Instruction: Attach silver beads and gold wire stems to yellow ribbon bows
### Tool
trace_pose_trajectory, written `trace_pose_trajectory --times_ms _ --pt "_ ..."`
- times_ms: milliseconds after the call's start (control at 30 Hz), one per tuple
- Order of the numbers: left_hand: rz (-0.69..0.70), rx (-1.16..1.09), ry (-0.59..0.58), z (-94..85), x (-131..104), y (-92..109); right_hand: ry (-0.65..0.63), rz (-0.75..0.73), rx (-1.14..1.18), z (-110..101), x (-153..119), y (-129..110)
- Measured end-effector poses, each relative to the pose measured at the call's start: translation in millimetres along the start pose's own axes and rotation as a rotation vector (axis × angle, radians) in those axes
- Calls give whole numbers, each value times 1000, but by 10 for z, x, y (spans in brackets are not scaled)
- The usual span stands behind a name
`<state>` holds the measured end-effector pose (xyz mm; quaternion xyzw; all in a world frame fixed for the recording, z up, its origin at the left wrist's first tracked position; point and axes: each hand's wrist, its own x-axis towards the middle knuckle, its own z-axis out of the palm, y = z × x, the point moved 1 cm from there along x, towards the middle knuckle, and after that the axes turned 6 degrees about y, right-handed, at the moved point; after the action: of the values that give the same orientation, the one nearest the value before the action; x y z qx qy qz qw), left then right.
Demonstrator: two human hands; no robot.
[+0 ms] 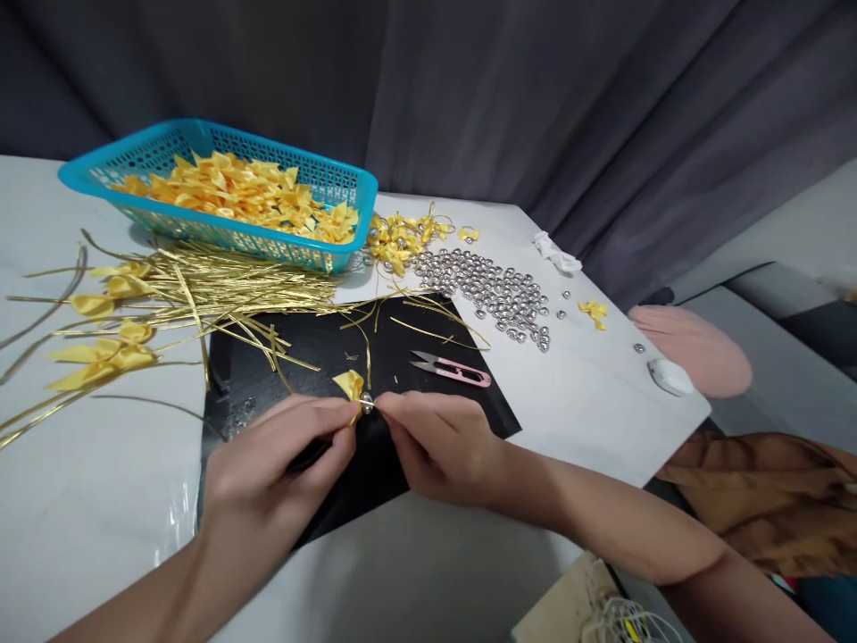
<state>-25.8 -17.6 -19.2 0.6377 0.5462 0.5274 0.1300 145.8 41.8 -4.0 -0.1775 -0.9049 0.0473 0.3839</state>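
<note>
Between the fingertips of my left hand is a yellow ribbon bow, pinched at its lower part. A silver bell sits against the bow's right side. The thumb and forefinger of my right hand pinch a thin gold cord close beside the bell. Both hands meet above a black mat. Pink-handled thread snips lie on the mat beyond my right hand. How the cord runs behind the fingers is hidden.
A blue basket of yellow bows stands at the back left. Gold cords lie before it. Many silver bells spread to the right, beside finished-looking bows. A white mouse-like object lies near the table's right edge.
</note>
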Motion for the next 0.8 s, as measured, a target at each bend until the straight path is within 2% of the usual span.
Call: trace_pose_trajectory --times_ms 200,367,633,800 --pt "210 118 -68 -53 -3 62 84 35 74 45 -14 -14" --pt "338 219 -14 -64 23 90 119 104 144 35 -4 -52" --pt "373 243 11 -50 -52 30 173 223 235 38 37 -96" --pt "372 235 -5 -58 -3 54 142 476 410 22 97 -133"
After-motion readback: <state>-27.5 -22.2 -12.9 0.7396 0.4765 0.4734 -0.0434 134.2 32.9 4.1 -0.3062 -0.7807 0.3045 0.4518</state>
